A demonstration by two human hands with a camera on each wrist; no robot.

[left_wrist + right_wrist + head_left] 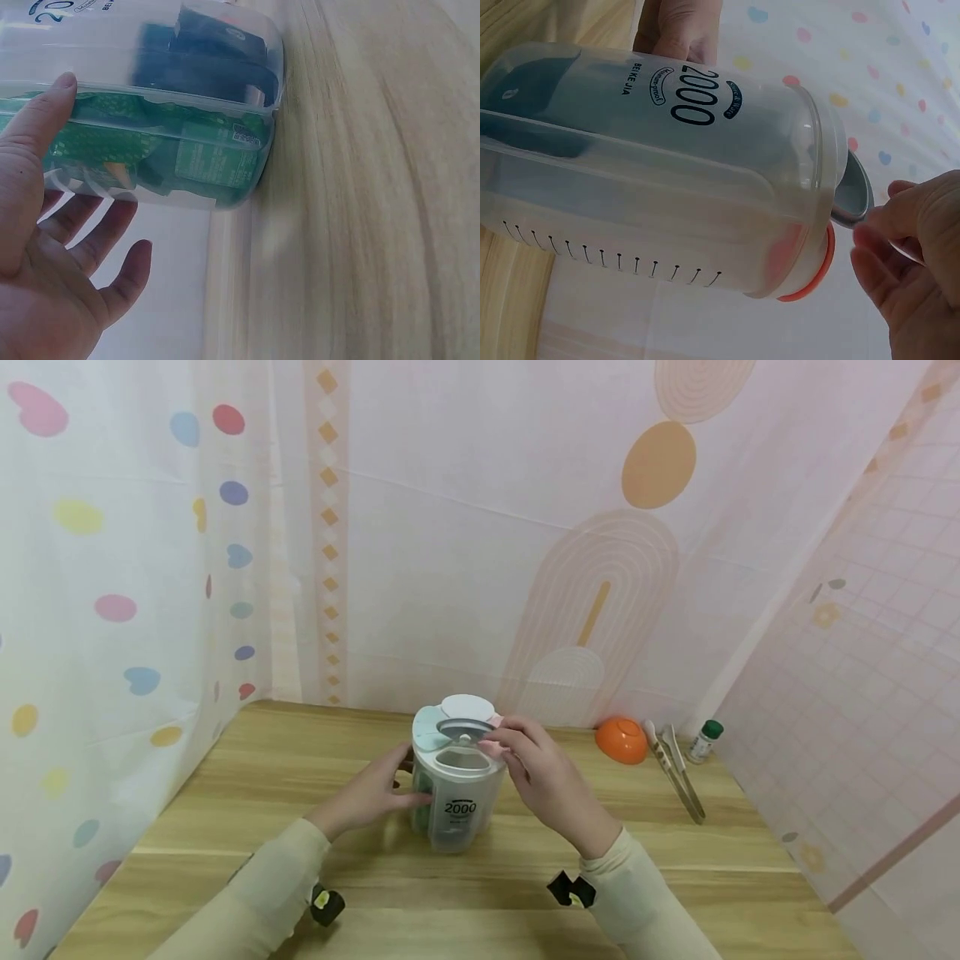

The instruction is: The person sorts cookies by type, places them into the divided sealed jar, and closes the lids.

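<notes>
A clear plastic storage container (456,823) marked 2000 stands upright on the wooden table. Its round top carries white, light blue, pink and grey flip lids, and the grey flip lid (854,191) is raised over its opening. My left hand (372,795) holds the container's left side, thumb toward the front and fingers round the back. Green packets (217,154) and a dark packet (217,45) show through the wall. With thumb and forefinger my right hand (551,781) pinches the edge of the grey lid.
Toward the back right lie an orange bowl (621,741), turned over, and two long-handled utensils (678,772). Beside them stands a small bottle (705,742) with a green cap. Patterned curtains (450,527) border the wooden table (420,906) at the back and sides.
</notes>
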